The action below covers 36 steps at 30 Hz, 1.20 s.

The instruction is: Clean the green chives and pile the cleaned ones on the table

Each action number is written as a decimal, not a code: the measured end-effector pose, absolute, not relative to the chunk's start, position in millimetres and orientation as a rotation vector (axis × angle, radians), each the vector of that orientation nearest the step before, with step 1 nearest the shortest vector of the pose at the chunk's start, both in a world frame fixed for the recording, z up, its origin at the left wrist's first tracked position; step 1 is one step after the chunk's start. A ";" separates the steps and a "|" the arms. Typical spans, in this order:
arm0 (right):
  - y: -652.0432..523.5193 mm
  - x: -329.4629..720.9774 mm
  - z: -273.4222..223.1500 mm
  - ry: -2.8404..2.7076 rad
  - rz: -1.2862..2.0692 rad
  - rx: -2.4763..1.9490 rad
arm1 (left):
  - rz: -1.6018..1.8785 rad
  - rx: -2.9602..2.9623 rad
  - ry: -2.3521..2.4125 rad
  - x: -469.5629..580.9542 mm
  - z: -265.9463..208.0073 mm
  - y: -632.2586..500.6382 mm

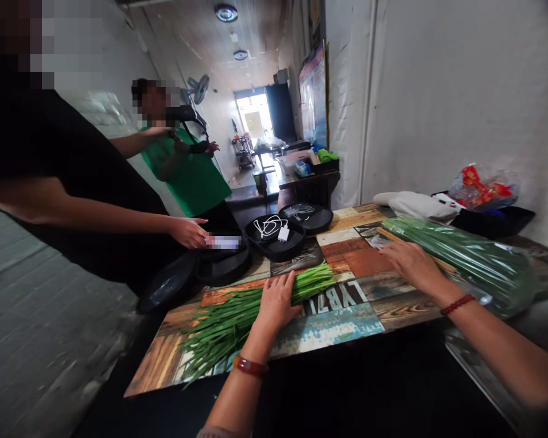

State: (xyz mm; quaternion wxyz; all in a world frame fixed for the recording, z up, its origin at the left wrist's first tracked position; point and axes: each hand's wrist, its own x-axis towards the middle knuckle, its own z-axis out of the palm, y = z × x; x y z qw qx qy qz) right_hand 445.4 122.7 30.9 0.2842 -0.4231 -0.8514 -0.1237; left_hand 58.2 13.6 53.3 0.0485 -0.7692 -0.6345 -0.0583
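Observation:
A loose bundle of garlic chives lies across the table, its paler stem ends pointing right. My left hand rests on the bundle, fingers curled over the stems and the thumb on the near side. To the right, my right hand is stretched low over the table with its fingers extended. Its fingertips are beside a small piece of clear plastic; whether they touch it I cannot tell. A thin wooden strip runs partly behind that hand. Just beyond lies a clear plastic bag of green stalks.
Several black trays stand along the far edge, one with a white charger. A co-worker in black reaches in from the left with a phone-like object. Another person in green stands behind. A white cloth lies back right.

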 end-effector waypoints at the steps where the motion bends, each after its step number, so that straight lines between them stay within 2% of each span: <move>1: 124.7 442.4 33.3 -2.321 -0.314 -1.113 | -0.177 -2.328 -1.942 55.0 53.7 11.1; 5: 134.3 433.1 43.1 -2.346 -0.074 -1.094 | -0.178 -2.266 -1.952 46.1 52.1 2.5; 9: 120.9 420.8 63.2 -2.073 -0.246 -1.228 | -0.234 -2.233 -1.909 45.6 45.2 0.3; 13: 89.9 383.6 76.1 -2.244 -0.187 -1.119 | -0.262 -2.222 -1.874 47.2 40.1 2.2; 22: 88.3 281.9 31.1 -2.499 0.085 -0.838 | -0.254 -2.182 -1.914 49.5 38.0 -6.4; 29: 108.5 263.6 1.9 -2.459 0.231 -0.845 | -0.274 -2.271 -1.943 44.7 39.0 -10.2; 36: 91.8 263.6 -3.3 -2.320 0.158 -0.821 | -0.109 -2.294 -2.110 12.4 63.4 -9.4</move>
